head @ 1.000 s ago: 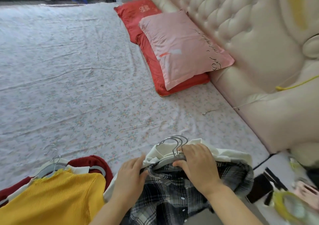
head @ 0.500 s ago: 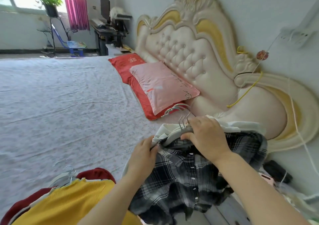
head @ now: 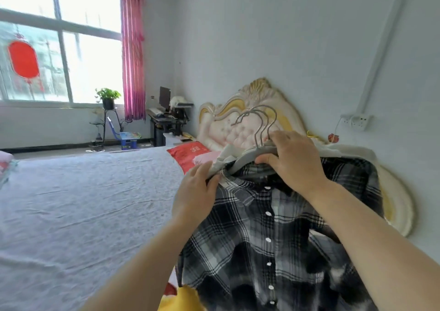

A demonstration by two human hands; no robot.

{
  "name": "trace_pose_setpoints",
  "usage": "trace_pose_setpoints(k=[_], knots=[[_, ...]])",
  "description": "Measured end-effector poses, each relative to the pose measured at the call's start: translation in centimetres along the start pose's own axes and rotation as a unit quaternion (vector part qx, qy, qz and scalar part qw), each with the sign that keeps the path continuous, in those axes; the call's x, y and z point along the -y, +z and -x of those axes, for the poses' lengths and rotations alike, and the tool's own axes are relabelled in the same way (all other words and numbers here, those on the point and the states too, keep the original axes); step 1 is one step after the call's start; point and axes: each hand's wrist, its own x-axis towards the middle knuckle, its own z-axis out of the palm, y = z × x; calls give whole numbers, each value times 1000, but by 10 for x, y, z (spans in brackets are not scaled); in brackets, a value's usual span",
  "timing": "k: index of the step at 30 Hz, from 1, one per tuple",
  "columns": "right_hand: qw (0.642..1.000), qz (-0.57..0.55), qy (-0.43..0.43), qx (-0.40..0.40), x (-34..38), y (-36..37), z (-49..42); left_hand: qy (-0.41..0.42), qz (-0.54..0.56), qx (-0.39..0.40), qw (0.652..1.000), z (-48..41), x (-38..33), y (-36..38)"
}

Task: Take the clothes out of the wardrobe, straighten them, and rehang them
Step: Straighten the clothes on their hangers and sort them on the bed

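Right hand (head: 291,160) is clamped on the bunched hangers (head: 258,129), and left hand (head: 196,191) pinches the collar of the plaid shirt (head: 262,239), held up over the bed (head: 83,203). Soft, light cloth that looks ready to slide off; safest hold is the stiff hanger necks.

Bed (head: 71,203) at 9 o'clock; headboard (head: 238,120) behind shirt (head: 262,239), 1 o'clock; pillows (head: 190,152) before headboard; bench (head: 166,120) at 11 o'clock.

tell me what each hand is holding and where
Right hand grips the bunched grey hangers below their hooks; left hand pinches the black-and-white plaid shirt at its collar.
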Motion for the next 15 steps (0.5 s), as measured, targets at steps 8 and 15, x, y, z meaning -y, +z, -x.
trace_pose_setpoints(k=[8,15], knots=[[996,-47,1,-80,107,-69,-46,63,-78,-98,990,14,-17,-164],[983,-158,-1,-92,258,-80,-51,38,-168,-147,974,87,30,-310]])
